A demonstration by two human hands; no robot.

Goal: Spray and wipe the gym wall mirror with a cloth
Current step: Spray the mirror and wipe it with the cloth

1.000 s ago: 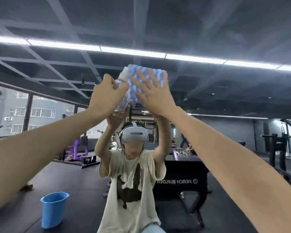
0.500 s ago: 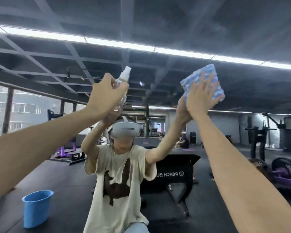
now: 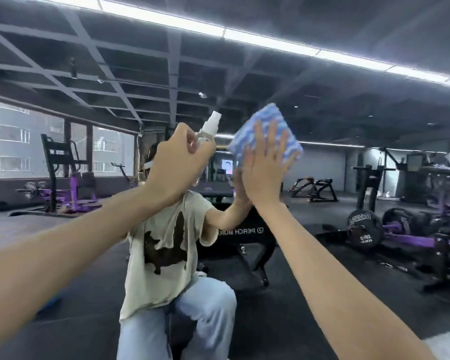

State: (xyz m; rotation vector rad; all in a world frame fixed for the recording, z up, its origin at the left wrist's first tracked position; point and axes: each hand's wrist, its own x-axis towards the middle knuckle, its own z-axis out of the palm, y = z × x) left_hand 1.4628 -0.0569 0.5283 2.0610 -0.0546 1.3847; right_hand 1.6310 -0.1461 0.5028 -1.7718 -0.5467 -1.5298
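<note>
Against the mirror (image 3: 335, 120): cloth (image 3: 260, 118) flat, spray bottle (image 3: 209, 128) up.
My right hand (image 3: 266, 175) presses the cloth open-palmed; my left hand (image 3: 173, 168) grips the spray bottle beside it, blocking the head of my reflection (image 3: 164, 229); weight plate (image 3: 364, 227) lower right.

The left hand (image 3: 176, 170) gripped a clear spray bottle (image 3: 208, 131), its white nozzle tilted up and to the right. The right hand (image 3: 264, 172) pressed a blue-and-white cloth (image 3: 266, 114) flat against the mirror (image 3: 322, 113), fingers straight and spread. The bottle sat just beside the cloth. The mirror reflected the kneeling person (image 3: 164, 242).
</note>
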